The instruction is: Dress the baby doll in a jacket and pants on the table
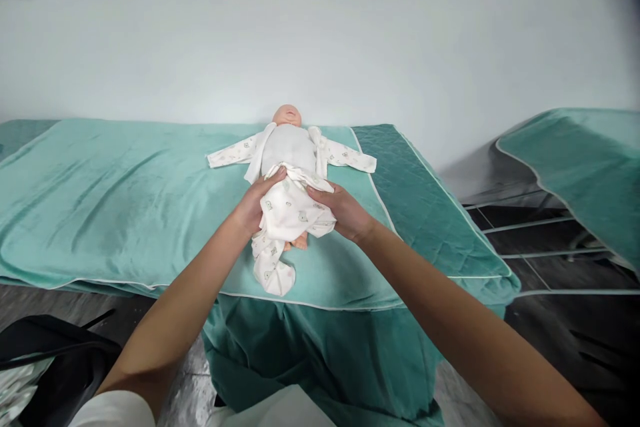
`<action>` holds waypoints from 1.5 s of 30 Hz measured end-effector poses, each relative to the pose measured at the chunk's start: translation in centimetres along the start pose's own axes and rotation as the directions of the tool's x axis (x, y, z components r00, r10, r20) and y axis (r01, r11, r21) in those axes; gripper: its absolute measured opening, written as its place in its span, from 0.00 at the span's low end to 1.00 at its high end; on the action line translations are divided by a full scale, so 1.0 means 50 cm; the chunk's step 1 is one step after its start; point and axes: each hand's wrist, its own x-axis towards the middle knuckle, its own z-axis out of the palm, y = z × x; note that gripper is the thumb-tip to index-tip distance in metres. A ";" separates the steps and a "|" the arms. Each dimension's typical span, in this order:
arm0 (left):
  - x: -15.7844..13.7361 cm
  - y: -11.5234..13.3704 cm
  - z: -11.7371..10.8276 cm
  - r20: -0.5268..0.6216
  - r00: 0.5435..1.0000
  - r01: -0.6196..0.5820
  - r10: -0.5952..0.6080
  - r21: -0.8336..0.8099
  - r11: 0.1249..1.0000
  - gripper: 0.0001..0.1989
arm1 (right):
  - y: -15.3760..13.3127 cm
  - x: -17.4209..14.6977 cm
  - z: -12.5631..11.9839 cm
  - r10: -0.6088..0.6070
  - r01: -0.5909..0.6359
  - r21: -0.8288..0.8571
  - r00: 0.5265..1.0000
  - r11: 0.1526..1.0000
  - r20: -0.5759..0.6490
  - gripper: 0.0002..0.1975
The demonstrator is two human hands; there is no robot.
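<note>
A baby doll (287, 115) lies on its back on the green-covered bed, its head toward the wall. It wears a white printed jacket (345, 155), spread open with both sleeves stretched sideways over a plain pale torso. My left hand (254, 201) grips the left side of the waistband of white printed baby trousers (290, 210). On the opposite side of that waistband, my right hand (345, 210) holds the cloth between thumb and fingers. The trousers lie bunched over the doll's lower body, one leg trailing toward me. Part of the doll's feet (300, 241) shows beneath the cloth.
The bed (125, 200) stands against a white wall, with a quilted darker green cover (440, 227) at its right. Farther right are a metal bed frame (555, 255) and another green cover (595, 160). A black bag (65, 353) sits at lower left.
</note>
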 end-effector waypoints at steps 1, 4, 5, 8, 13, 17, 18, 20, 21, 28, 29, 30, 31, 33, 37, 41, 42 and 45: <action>-0.002 -0.005 -0.001 0.019 1.000 0.012 -0.012 0.010 1.000 0.26 | 0.002 0.000 -0.005 -0.024 0.024 0.006 0.999 1.000 -0.023 0.23; -0.003 -0.014 -0.003 0.058 0.998 0.025 -0.029 0.072 0.997 0.25 | 0.003 0.005 -0.023 -0.088 0.090 0.023 0.994 0.996 -0.059 0.21; -0.002 -0.015 -0.003 0.060 0.998 0.028 -0.034 0.094 0.995 0.25 | 0.003 0.005 -0.028 -0.079 0.081 0.025 0.996 0.996 -0.047 0.20; 0.005 -0.013 -0.003 0.059 0.998 0.020 -0.028 0.134 0.991 0.24 | 0.004 -0.001 -0.032 0.015 -0.015 -0.001 0.999 1.000 0.035 0.23; 0.009 -0.011 -0.006 0.044 0.999 0.018 -0.029 0.227 0.974 0.23 | 0.011 -0.016 -0.016 0.083 -0.079 -0.032 0.984 0.996 0.155 0.29; 0.002 -0.015 -0.012 0.025 0.999 0.029 -0.037 0.256 0.966 0.26 | 0.003 -0.014 -0.012 0.022 -0.025 0.028 0.995 0.999 0.095 0.23; 0.001 -0.015 -0.015 0.030 0.999 0.029 -0.037 0.256 0.966 0.26 | 0.000 -0.012 -0.013 -0.005 0.002 0.048 0.998 0.999 0.064 0.21; -0.003 -0.014 -0.024 0.066 0.996 0.034 -0.054 0.277 0.960 0.24 | -0.005 -0.009 -0.014 -0.042 0.042 0.089 0.999 0.995 0.004 0.19; -0.005 -0.013 -0.028 0.095 0.992 0.047 -0.078 0.297 0.954 0.23 | -0.006 -0.008 -0.014 -0.049 0.051 0.108 0.999 0.993 -0.019 0.18; -0.012 -0.006 -0.037 0.169 0.980 0.029 -0.105 0.402 0.915 0.24 | 0.021 -0.023 -0.005 -0.025 0.033 0.071 0.994 0.997 -0.106 0.19; -0.013 -0.005 -0.036 0.142 0.985 0.023 -0.095 0.443 0.896 0.25 | 0.030 -0.031 -0.006 0.000 0.006 0.063 0.995 0.998 -0.096 0.19; -0.013 -0.005 -0.035 0.114 0.990 0.018 -0.088 0.506 0.862 0.24 | 0.041 -0.042 -0.008 0.031 -0.026 0.059 0.996 0.998 -0.082 0.18; -0.014 -0.005 -0.034 0.094 0.992 0.012 -0.082 0.586 0.810 0.23 | 0.054 -0.054 -0.010 0.065 -0.062 0.055 0.996 0.997 -0.066 0.18; -0.016 -0.010 -0.031 0.105 0.991 -0.027 -0.079 0.756 0.654 0.18 | 0.083 -0.081 -0.014 0.135 -0.133 0.040 0.990 0.990 -0.049 0.19; -0.016 -0.035 -0.018 0.177 0.974 -0.133 -0.139 0.951 0.277 0.12 | 0.143 -0.121 -0.016 0.153 -0.160 -0.049 0.980 0.986 -0.124 0.18; -0.018 -0.057 -0.001 0.107 0.981 -0.109 -0.165 0.994 -0.003 0.14 | 0.181 -0.126 -0.014 -0.007 -0.058 -0.268 0.972 0.962 -0.236 0.20; -0.020 -0.058 0.003 0.097 0.981 -0.105 -0.169 0.994 -0.040 0.15 | 0.186 -0.123 -0.014 -0.047 -0.043 -0.326 0.964 0.944 -0.263 0.20; -0.028 -0.051 0.012 0.087 0.976 -0.102 -0.200 0.993 -0.066 0.15 | 0.199 -0.118 -0.014 -0.128 -0.016 -0.430 0.944 0.903 -0.305 0.17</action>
